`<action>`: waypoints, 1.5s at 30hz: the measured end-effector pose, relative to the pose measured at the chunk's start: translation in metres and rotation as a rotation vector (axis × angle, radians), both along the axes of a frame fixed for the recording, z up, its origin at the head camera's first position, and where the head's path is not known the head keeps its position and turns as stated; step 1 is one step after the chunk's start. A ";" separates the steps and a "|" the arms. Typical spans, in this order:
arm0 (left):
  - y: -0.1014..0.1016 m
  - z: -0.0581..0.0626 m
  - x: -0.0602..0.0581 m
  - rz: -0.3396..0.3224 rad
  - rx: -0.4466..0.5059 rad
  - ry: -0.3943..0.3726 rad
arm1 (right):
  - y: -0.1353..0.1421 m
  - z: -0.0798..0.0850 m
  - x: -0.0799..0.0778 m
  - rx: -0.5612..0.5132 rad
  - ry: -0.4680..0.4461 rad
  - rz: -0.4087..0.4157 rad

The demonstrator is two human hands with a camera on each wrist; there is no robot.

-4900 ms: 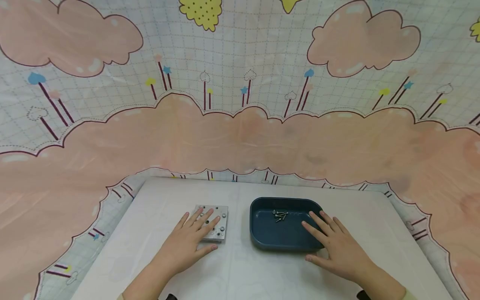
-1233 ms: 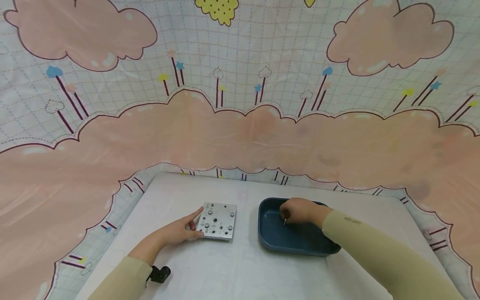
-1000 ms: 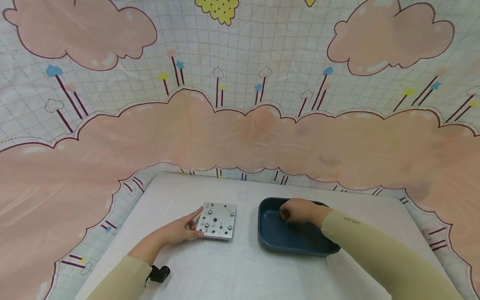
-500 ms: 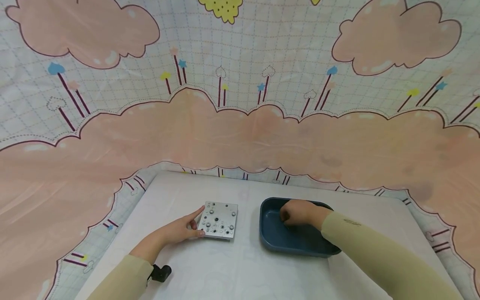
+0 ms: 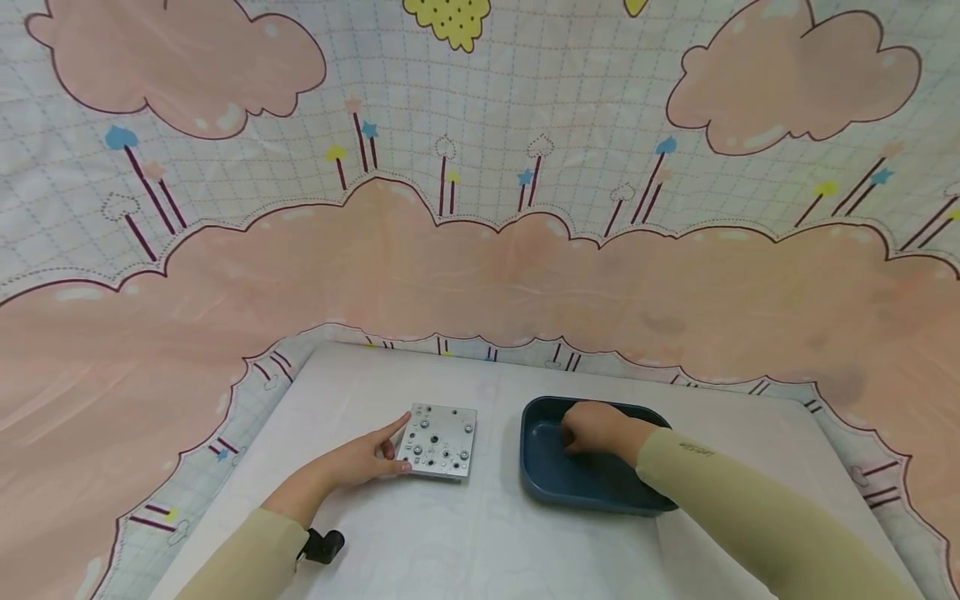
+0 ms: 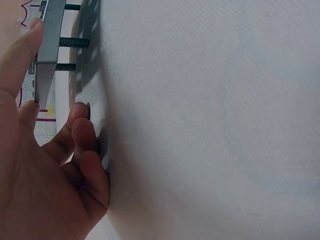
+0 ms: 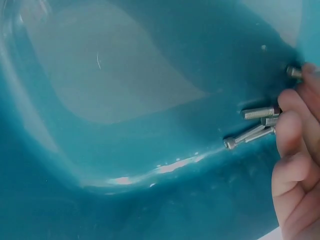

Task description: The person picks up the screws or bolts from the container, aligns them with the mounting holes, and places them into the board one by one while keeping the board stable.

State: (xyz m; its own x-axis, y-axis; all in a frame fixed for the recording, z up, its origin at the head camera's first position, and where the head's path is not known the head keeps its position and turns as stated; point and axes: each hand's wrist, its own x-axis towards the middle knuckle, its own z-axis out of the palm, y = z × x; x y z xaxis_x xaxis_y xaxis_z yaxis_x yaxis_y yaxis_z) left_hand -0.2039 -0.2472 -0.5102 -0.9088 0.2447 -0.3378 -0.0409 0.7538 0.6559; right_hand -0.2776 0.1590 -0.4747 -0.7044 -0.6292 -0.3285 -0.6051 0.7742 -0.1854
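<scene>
In the head view a square silver metal plate with holes and several bolt heads stands left of centre. My left hand holds its left side between index finger and thumb, with the other fingers curled in. Threaded bolts stick out from the plate's underside in the left wrist view. My right hand reaches into a dark blue tray, fingers bent downward. Its fingertips pinch a small bolt, partly hidden, in the right wrist view. Several loose socket-head bolts lie beside those fingers on the tray floor.
A white-covered table carries the plate and tray. Behind it hangs a patterned cloth with clouds. The tray's raised rim surrounds my right hand. A black wrist camera sits by my left sleeve.
From hovering spread, my left hand came to hold the plate's side and my right went into the tray. A bolt showing below the right fingers a second ago is now hidden in the head view.
</scene>
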 end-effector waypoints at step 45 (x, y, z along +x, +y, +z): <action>0.003 0.007 -0.001 -0.035 -0.033 0.002 | 0.004 0.034 0.002 -0.308 -0.043 -0.133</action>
State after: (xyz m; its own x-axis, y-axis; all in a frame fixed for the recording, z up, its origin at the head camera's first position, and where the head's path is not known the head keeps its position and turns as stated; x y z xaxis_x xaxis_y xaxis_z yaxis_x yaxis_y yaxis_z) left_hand -0.2048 -0.2437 -0.5035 -0.9007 0.2646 -0.3446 -0.0132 0.7762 0.6304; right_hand -0.2754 0.1633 -0.4410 -0.7769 -0.6067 -0.1681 -0.4889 0.7497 -0.4460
